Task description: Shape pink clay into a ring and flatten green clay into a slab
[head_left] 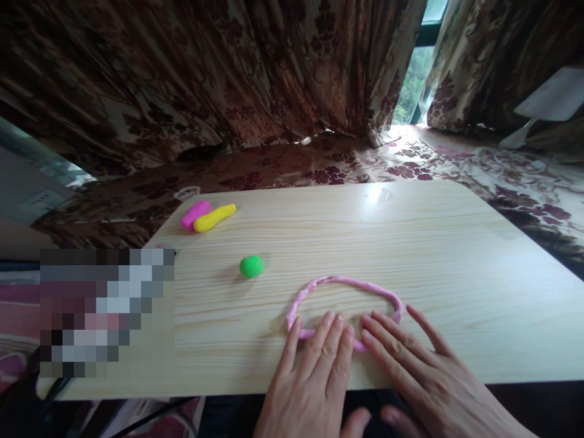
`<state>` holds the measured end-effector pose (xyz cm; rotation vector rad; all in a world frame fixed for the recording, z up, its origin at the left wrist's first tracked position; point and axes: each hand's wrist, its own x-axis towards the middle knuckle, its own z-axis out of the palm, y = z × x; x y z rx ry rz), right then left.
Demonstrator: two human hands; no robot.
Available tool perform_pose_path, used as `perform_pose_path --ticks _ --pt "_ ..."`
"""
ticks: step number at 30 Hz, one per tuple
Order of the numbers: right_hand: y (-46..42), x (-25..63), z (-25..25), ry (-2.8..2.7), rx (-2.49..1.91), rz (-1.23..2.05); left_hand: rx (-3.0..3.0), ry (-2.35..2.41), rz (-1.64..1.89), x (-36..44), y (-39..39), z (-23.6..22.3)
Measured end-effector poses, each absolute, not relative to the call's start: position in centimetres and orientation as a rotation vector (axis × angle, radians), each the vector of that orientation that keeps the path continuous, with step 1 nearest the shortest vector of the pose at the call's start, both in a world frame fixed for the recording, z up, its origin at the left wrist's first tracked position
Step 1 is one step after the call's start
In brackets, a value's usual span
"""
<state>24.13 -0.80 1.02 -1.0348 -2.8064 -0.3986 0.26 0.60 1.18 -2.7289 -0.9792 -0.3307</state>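
A thin pink clay rope [344, 280] lies on the light wooden table as a rounded loop near the front edge. My left hand [314, 371] rests with its fingers stretched out over the near side of the loop, hiding part of it. Beside it, the fingers of my right hand [410, 365] lie flat across the loop's near right part. Both palms face down, and neither hand grips anything. Beyond my left hand sits a green clay ball [251, 266] with small pinkish specks.
At the table's far left, a yellow clay piece [214, 218] lies against a magenta clay lump [195, 214]. A pixelated patch [109, 316] covers the left edge. Behind the wooden table [456, 243] are patterned curtains [274, 73] and a white lamp [552, 94].
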Motion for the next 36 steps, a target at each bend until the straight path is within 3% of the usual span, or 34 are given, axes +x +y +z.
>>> perform_pose_path --ticks 4,9,14,22,27,36 --pt "-1.3 24.6 0.8 -2.824 -0.941 -0.486 -2.707 -0.788 -0.288 -0.5 0.1 1.3" --pt "-1.3 24.3 0.5 -2.796 -1.038 -0.401 -2.725 -0.987 -0.320 0.1 0.3 1.3" --pt "-2.3 25.2 1.0 -2.815 -0.892 -0.457 -2.698 -0.764 -0.356 -1.1 -0.3 1.6" --pt "4.1 26.0 4.2 -2.510 -1.283 0.053 -2.814 -1.047 -0.717 0.0 1.8 2.3" --pt "7.6 22.8 4.8 -2.546 -1.407 0.234 -2.996 -1.033 -0.594 0.8 3.1 3.4" --pt "8.0 23.8 6.4 -2.268 -1.635 0.219 -2.967 -1.094 -0.434 -2.9 7.3 7.0"
